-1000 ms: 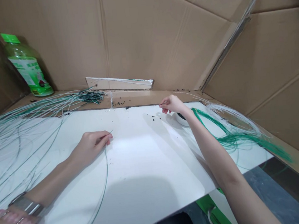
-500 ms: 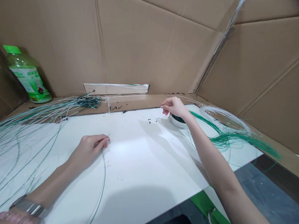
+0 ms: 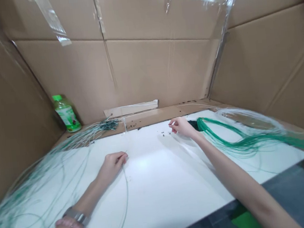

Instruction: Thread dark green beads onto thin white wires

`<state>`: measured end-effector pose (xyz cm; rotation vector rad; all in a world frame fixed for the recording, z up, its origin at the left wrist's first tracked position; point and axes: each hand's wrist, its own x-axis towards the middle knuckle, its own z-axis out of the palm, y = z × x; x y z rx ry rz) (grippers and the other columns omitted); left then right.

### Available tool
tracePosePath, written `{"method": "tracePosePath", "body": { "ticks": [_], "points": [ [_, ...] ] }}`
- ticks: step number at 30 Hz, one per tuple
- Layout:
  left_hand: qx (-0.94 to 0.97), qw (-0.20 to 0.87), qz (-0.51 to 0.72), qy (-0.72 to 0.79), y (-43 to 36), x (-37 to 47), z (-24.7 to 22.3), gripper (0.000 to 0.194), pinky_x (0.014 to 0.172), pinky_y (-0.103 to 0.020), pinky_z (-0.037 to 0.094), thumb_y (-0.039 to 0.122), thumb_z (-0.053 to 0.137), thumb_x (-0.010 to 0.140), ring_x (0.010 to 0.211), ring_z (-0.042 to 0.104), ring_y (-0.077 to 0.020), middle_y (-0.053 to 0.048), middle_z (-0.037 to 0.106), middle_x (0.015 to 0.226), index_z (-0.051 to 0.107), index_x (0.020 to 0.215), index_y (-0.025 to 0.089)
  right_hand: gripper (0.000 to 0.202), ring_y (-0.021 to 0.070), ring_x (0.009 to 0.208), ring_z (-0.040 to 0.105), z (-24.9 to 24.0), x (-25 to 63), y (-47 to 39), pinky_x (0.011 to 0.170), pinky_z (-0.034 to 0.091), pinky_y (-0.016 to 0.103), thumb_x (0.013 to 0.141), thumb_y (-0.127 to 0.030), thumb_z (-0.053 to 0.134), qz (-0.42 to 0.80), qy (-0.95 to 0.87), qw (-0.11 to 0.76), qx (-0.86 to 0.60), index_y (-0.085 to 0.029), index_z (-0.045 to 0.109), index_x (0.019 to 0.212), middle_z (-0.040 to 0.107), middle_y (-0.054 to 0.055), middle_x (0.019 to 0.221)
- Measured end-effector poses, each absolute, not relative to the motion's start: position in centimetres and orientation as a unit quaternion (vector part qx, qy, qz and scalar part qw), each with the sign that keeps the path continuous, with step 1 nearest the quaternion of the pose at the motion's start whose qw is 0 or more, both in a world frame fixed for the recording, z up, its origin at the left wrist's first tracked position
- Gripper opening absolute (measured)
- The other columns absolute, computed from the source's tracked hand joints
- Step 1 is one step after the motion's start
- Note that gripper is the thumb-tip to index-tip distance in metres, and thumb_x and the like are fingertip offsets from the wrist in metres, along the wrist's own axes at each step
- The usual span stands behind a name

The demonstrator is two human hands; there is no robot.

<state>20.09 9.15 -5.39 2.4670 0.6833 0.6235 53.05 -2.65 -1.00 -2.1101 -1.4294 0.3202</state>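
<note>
Left of centre, the left hand [image 3: 112, 165] pinches a green strand [image 3: 127, 190] near its end, presumably steadying the tip. Right of centre, near dark beads [image 3: 163, 135], I cannot tell the right hand's [image 3: 182, 126] grip.

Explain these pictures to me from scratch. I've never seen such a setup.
There is no machine: these are a person's bare hands, seen from a camera worn on the head, looking forward and down. The left hand pinches a thin green strand trailing over the white tabletop. The right hand has its fingertips drawn together; whether they hold anything is too small to tell. Small dark bits lie near it. A bundle of strands spreads at left; a green coil and a white coil lie at right. A bottle stands far left, by cardboard walls.
</note>
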Motion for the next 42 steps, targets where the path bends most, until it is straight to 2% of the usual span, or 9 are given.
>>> {"method": "tracePosePath", "body": {
  "ticks": [6, 11, 14, 17, 25, 42],
  "points": [
    [0.914, 0.231, 0.204, 0.262, 9.0, 20.1, -5.3, 0.036, 0.068, -0.029, 0.049, 0.041, 0.042, 0.093, 0.066, 0.057, -0.0111, -0.001, 0.06, 0.07, 0.059, 0.079, 0.013, 0.025, 0.0114, 0.076, 0.061, -2.5, 53.4, -2.2, 0.07, 0.053, 0.029, 0.09, -0.034, 0.052, 0.145, -0.537, 0.286, -0.78, -0.012, 0.059, 0.099, 0.062, 0.003, 0.09],
    [0.917, 0.226, 0.198, 0.261, 9.0, 19.9, -5.1, 0.038, 0.07, -0.029, 0.048, 0.042, 0.042, 0.093, 0.066, 0.056, -0.0111, -0.001, 0.059, 0.07, 0.058, 0.075, 0.013, 0.026, 0.0131, 0.082, 0.061, -3.7, 53.8, -1.4, 0.074, 0.053, 0.032, 0.09, -0.035, 0.052, 0.148, -0.535, 0.286, -0.781, -0.012, 0.058, 0.102, 0.062, 0.005, 0.096],
    [0.919, 0.22, 0.197, 0.26, 9.1, 19.8, -5.1, 0.037, 0.071, -0.03, 0.048, 0.043, 0.041, 0.093, 0.066, 0.056, -0.0116, 0.0, 0.059, 0.07, 0.06, 0.079, 0.014, 0.027, 0.0134, 0.083, 0.061, -4.7, 53.8, -1.1, 0.075, 0.053, 0.033, 0.09, -0.035, 0.052, 0.145, -0.526, 0.295, -0.784, -0.013, 0.058, 0.104, 0.062, 0.005, 0.097],
    [0.923, 0.212, 0.194, 0.257, 9.2, 19.8, -5.2, 0.037, 0.071, -0.03, 0.048, 0.043, 0.041, 0.093, 0.066, 0.056, -0.0116, 0.0, 0.059, 0.069, 0.06, 0.081, 0.014, 0.027, 0.0132, 0.082, 0.061, -5.3, 53.7, -1.0, 0.075, 0.053, 0.032, 0.091, -0.035, 0.051, 0.146, -0.518, 0.31, -0.784, -0.013, 0.058, 0.104, 0.062, 0.005, 0.097],
    [0.92, 0.21, 0.217, 0.251, 9.7, 19.7, -5.8, 0.037, 0.067, -0.028, 0.048, 0.041, 0.044, 0.092, 0.064, 0.056, -0.0108, 0.001, 0.057, 0.066, 0.058, 0.074, 0.012, 0.026, 0.0126, 0.081, 0.061, -5.4, 53.7, -1.1, 0.072, 0.053, 0.031, 0.091, -0.034, 0.051, 0.145, -0.517, 0.321, -0.78, -0.013, 0.057, 0.105, 0.061, 0.005, 0.097],
    [0.919, 0.214, 0.22, 0.25, 9.6, 19.8, -5.7, 0.036, 0.065, -0.028, 0.047, 0.041, 0.045, 0.092, 0.062, 0.055, -0.0106, 0.001, 0.057, 0.065, 0.06, 0.078, 0.011, 0.026, 0.0111, 0.076, 0.061, -5.2, 54.0, -1.0, 0.068, 0.053, 0.028, 0.091, -0.035, 0.051, 0.152, -0.523, 0.348, -0.763, -0.013, 0.058, 0.102, 0.062, 0.004, 0.092]
  ]
}}
